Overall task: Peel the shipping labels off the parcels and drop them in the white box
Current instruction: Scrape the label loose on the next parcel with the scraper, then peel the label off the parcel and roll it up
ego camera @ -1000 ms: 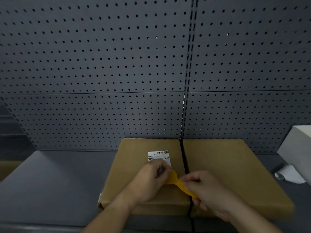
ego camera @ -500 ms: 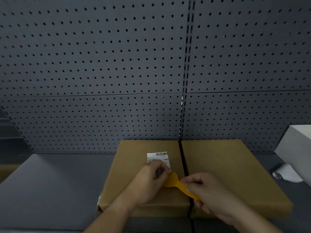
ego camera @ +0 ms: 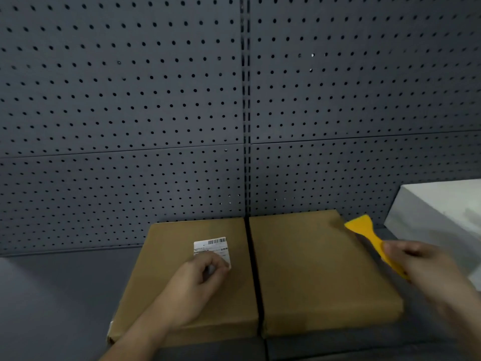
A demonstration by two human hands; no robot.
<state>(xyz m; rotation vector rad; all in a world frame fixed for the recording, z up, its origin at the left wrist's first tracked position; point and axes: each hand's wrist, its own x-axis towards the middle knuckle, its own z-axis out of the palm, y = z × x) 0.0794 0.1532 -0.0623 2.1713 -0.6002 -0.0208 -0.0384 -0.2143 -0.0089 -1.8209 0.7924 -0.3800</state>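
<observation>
The right hand [ego camera: 416,264] has swung its gripped yellow scraper [ego camera: 369,238] away toward the white box [ego camera: 437,212]; the left hand [ego camera: 205,280], fingers curled, pinches the shipping label [ego camera: 212,247] corner on the parcel [ego camera: 182,269].

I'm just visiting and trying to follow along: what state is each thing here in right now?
shipping label: still mostly stuck flat on the parcel, near corner under the left fingers.
parcel: lying flat, closed.
left hand: fingers curled, pinching the label's near corner.
right hand: gripping the scraper, blurred.
yellow scraper: held off the label, over the parcel's right edge.
white box: standing at the right; inside not visible.
</observation>
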